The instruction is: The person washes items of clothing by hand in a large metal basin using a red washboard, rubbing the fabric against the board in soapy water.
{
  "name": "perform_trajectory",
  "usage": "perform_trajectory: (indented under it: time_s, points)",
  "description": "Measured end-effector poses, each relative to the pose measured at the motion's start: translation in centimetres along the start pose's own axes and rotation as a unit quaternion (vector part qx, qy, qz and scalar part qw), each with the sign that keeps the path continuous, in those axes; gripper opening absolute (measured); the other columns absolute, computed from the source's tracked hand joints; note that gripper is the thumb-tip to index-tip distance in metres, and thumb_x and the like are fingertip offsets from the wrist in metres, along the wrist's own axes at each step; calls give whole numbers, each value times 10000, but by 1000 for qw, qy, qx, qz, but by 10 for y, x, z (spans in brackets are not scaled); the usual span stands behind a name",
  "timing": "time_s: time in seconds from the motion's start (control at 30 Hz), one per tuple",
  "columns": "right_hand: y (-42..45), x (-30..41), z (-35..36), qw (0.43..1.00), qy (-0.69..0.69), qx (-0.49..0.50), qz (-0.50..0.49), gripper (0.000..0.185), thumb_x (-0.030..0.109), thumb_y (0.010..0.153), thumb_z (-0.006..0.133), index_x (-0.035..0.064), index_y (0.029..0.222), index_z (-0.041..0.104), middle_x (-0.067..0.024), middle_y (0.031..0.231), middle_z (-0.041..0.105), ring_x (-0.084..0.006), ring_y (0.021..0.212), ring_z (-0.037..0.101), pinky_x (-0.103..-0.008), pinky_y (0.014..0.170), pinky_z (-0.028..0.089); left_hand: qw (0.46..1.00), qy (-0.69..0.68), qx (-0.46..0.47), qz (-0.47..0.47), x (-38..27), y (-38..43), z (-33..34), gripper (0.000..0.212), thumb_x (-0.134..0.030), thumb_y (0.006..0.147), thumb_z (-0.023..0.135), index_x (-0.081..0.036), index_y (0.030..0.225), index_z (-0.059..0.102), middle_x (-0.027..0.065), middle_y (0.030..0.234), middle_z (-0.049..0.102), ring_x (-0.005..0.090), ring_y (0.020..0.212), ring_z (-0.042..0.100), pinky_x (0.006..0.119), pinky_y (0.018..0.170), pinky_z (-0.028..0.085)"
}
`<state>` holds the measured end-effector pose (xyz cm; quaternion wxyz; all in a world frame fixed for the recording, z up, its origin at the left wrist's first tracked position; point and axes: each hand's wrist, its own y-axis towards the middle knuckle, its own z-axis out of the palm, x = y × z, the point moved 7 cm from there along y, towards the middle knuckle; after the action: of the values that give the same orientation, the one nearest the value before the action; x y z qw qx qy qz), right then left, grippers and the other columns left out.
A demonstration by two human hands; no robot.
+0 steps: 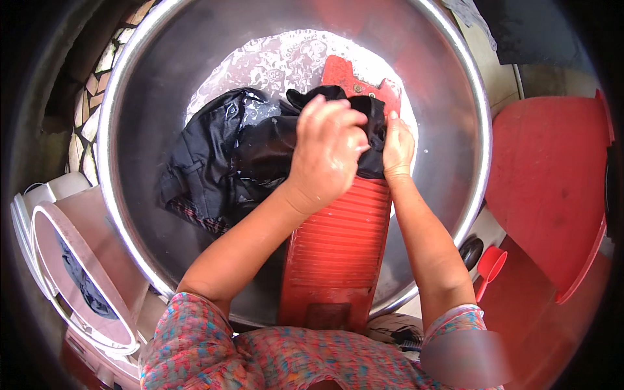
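A red ribbed washboard [336, 243] leans in a large round metal tub [146, 97] that holds sudsy water. Wet black cloth [268, 146], a garment, lies over the board's upper part and trails left into the tub. Above the cloth on the board is my left hand [329, 146], blurred, its fingers curled; whether it grips anything is unclear. At the board's right edge, my right hand [399, 146] holds the cloth's side, thumb up, its fingers partly hidden.
Left of the tub stands a pale pink bucket [92, 234] with dark cloth inside, beside white tubing. A large red plastic basin [546, 185] is at the right, near a small red scoop [491, 263]. The tub's rim surrounds both hands.
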<state>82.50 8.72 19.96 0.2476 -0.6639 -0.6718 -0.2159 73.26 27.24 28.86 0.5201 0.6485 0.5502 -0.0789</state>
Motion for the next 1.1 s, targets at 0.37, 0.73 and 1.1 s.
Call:
perform_trajectory:
  time_s: [0.37,0.73,1.1]
  points:
    - [0,2,2,999,44,-9,5,483,365,988,399,-11,847,667,-146,835,647,-273,799,608,-355,775,454,983,72,148,-79,-13,-52,51,464,-134,797,624,-6,1234,531,175,1371,453,348,1256,421,472,1072,299]
    - [4,-10,5,997,72,2,6,505,382,987,398,-31,804,624,-164,750,607,-289,721,572,-374,726,439,964,82,222,-120,-34,-62,65,664,-200,818,605,128,1347,376,322,1421,333,460,1343,311,524,1120,234]
    - [5,-12,8,997,62,29,33,540,421,992,399,-34,881,668,-121,732,642,-212,680,567,-357,701,461,983,74,148,-83,-28,-57,56,639,-190,777,648,47,1334,443,272,1313,456,414,1218,443,488,1039,342]
